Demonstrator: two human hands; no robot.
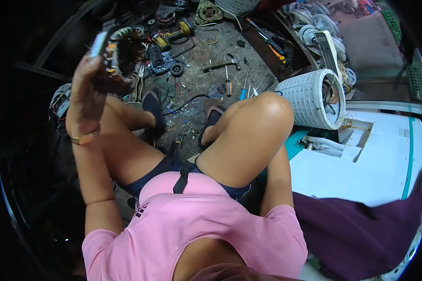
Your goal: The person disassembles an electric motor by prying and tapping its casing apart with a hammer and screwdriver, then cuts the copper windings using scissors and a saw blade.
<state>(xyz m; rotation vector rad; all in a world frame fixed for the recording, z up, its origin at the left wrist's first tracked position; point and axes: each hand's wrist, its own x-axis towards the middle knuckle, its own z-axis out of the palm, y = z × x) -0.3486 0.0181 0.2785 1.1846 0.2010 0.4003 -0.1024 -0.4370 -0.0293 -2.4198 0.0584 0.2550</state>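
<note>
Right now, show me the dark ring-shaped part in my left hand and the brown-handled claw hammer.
Dark ring-shaped part (111, 52), head view: left rim.
Brown-handled claw hammer (216, 64), head view: handle.

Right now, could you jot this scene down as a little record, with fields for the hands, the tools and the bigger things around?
Left hand: raised, holding a ring-shaped part, blurred
Left wrist: gold-coloured band
Right hand: hidden; its forearm passes behind the right knee
Tools on the floor: hammer, pliers, yellow-and-black drill, orange-handled screwdriver
Beside the right knee: white slotted tub, lying on its side
Clothing: pink shirt, dark shorts
</note>
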